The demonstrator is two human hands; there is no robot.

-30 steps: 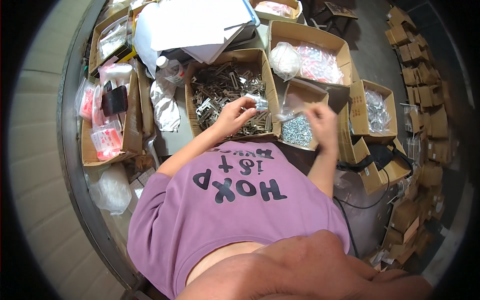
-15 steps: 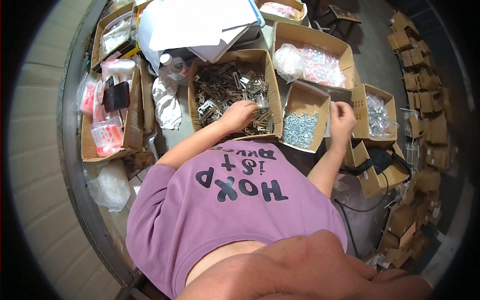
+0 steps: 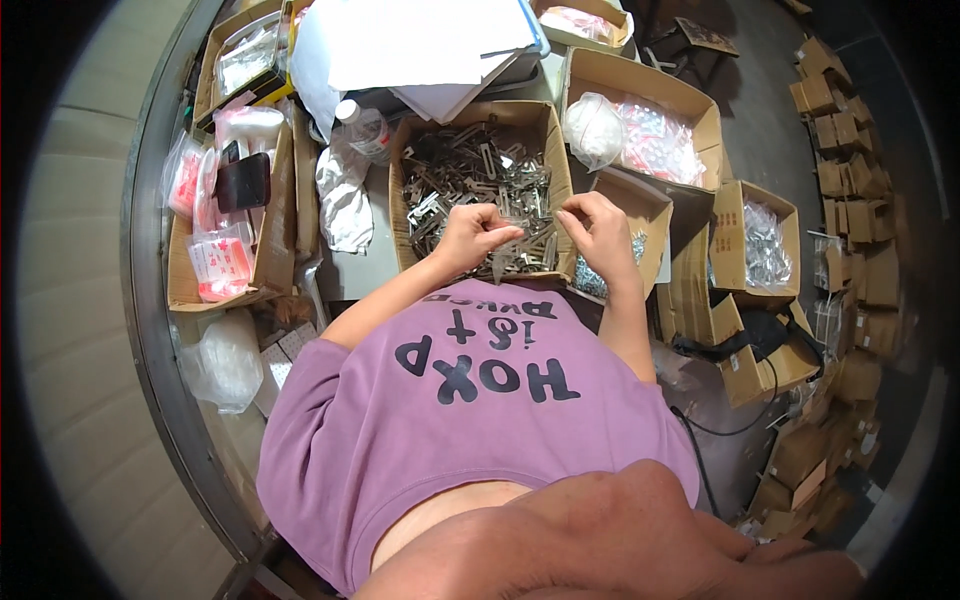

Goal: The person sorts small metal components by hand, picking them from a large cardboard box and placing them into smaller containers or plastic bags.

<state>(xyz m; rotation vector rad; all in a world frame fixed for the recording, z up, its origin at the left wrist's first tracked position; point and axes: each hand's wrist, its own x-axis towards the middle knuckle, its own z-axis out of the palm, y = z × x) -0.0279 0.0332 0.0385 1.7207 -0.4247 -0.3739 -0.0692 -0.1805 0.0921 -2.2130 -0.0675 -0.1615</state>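
My left hand is closed in a pinch over the near part of a cardboard box full of flat slotted metal brackets. Between its thumb and fingers is a small clear plastic bag, hanging down and hard to see against the metal. To its right, my right hand has its fingertips pressed together, apart from the bag; whatever it holds is too small to make out. Below that hand stands a shallower cardboard box of small silvery screws, partly covered by the hand and wrist.
A box of plastic-bagged parts stands beyond the screws, and another carton lies to the right. On the left, a carton of red-and-white packets carries a dark phone. Papers and a plastic bottle are behind.
My right hand has moved left and inward from the right side of the screw box, nearer my left hand. The left hand has turned, bringing the clear bag into sight.
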